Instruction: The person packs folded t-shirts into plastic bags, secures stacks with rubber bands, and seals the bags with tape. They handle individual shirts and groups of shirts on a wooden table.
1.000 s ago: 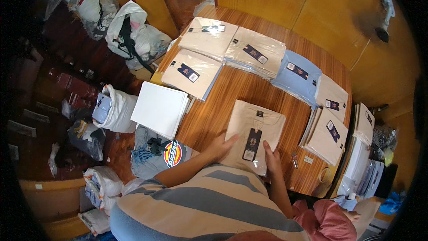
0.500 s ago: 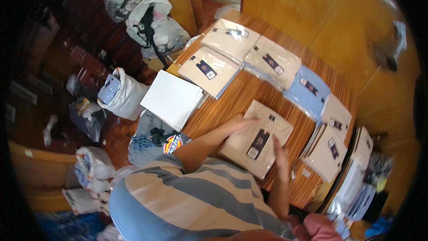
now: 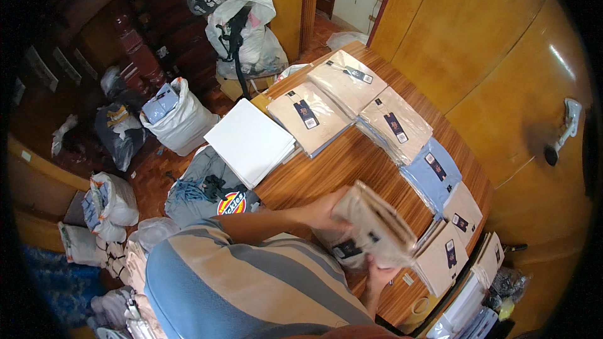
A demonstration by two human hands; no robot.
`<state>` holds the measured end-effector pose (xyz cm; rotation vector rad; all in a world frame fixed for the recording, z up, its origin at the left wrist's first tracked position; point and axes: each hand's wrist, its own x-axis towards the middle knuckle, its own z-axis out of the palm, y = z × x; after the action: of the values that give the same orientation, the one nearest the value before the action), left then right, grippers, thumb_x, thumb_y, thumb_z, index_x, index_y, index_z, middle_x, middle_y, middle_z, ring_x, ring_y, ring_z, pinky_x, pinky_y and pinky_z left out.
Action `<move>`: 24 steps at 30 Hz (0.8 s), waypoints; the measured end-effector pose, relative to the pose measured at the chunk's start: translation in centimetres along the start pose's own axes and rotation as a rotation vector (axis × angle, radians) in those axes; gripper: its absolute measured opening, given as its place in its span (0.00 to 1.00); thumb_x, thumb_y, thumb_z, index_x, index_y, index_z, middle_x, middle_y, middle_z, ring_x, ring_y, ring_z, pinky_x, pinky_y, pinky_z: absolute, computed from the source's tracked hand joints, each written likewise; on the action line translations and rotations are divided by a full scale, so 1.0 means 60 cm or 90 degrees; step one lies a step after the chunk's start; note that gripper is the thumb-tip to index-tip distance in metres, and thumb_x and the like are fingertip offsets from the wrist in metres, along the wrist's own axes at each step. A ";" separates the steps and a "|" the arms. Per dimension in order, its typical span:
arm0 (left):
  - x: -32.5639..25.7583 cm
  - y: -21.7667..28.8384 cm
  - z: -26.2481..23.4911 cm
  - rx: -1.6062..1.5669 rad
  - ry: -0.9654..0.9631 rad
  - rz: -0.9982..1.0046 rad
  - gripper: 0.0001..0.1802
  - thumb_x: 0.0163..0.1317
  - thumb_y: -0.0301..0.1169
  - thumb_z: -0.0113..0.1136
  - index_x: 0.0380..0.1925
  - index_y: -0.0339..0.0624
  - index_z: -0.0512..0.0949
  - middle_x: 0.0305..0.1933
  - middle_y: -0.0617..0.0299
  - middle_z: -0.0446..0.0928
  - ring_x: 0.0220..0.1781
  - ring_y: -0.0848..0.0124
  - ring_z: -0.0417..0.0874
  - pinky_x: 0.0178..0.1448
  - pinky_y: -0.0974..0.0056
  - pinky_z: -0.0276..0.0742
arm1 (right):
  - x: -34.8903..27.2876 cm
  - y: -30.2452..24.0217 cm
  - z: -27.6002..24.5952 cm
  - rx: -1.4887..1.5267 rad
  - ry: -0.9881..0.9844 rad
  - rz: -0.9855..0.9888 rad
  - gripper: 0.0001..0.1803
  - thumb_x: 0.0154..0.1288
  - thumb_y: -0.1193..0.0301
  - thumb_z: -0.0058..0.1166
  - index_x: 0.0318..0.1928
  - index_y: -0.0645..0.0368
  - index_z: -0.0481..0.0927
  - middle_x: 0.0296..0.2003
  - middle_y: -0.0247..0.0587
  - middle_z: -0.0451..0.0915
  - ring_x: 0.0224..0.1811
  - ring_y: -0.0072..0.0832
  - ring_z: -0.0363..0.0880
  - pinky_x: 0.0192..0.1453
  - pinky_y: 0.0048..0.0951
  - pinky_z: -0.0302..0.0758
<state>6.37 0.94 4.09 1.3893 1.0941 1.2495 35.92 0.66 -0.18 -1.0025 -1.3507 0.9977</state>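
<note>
Above the near part of the wooden table, I hold a folded beige garment with a dark hang tag, tilted so that its folded layers show at the far edge. My left hand grips its left side. At its near right corner, my right hand is closed on it, the fingers partly hidden. Close to my right hand lies a stack of beige folded garments with a dark tag.
Bagged beige garments and a blue one line the far and right sides. White sheets are stacked at the left table edge, above a grey drawstring bag. A tape roll lies near right. Filled white sacks stand on the floor.
The beige garment has gone from lying fairly flat to tilted, its far edge raised. Both hands have shifted their hold along with it. The whole view has shifted slightly.
</note>
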 end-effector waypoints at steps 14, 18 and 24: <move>-0.069 -0.048 0.000 0.086 -0.072 0.257 0.59 0.54 0.39 0.84 0.77 0.28 0.56 0.74 0.40 0.67 0.75 0.50 0.72 0.77 0.52 0.69 | -0.106 0.151 -0.136 -0.183 -0.267 0.036 0.40 0.58 0.57 0.79 0.64 0.65 0.76 0.62 0.50 0.80 0.64 0.41 0.79 0.68 0.40 0.75; -0.057 -0.063 0.012 0.119 -0.038 0.287 0.59 0.54 0.39 0.83 0.77 0.28 0.55 0.74 0.40 0.67 0.74 0.50 0.72 0.77 0.51 0.69 | -0.117 0.242 -0.144 -0.179 -0.231 -0.047 0.35 0.61 0.60 0.74 0.62 0.67 0.76 0.56 0.49 0.82 0.61 0.41 0.80 0.67 0.41 0.74; 0.054 -0.051 0.045 0.110 0.039 -0.215 0.53 0.59 0.51 0.77 0.74 0.30 0.62 0.64 0.39 0.78 0.64 0.49 0.81 0.69 0.52 0.77 | 0.070 0.012 0.019 -0.006 0.002 0.148 0.20 0.72 0.61 0.66 0.43 0.69 0.80 0.40 0.44 0.85 0.40 0.27 0.82 0.46 0.29 0.80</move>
<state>9.22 4.40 1.49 1.2320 1.4396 0.9753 34.74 4.86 0.29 -1.1880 -1.2558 1.1623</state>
